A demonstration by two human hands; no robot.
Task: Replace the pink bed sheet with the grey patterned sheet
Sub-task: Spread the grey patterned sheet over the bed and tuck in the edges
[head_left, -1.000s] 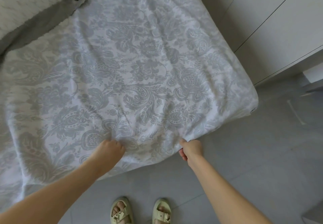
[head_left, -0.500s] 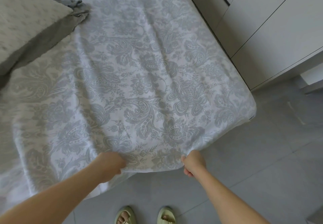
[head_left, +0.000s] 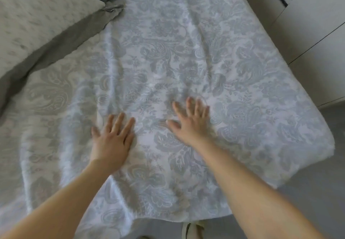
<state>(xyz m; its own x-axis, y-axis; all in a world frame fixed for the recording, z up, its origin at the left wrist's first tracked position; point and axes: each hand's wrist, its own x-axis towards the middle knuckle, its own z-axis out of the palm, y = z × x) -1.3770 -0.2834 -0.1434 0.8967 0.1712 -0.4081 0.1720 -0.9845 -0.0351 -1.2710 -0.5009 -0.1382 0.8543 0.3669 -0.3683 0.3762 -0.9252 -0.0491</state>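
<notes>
The grey patterned sheet point(head_left: 186, 55) lies spread across most of the frame; left hand point(head_left: 112, 139) and right hand point(head_left: 190, 123) press flat on it at centre, each grip spread, holding nothing; smoothing seems in hand; next, probably sweep the creases point(head_left: 110, 74) outward toward the edges.

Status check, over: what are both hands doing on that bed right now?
Left hand open, flat on grey patterned sheet. Right hand open, flat on it too. Sheet spread, wrinkled. Pillow lies on its far left part.
</notes>
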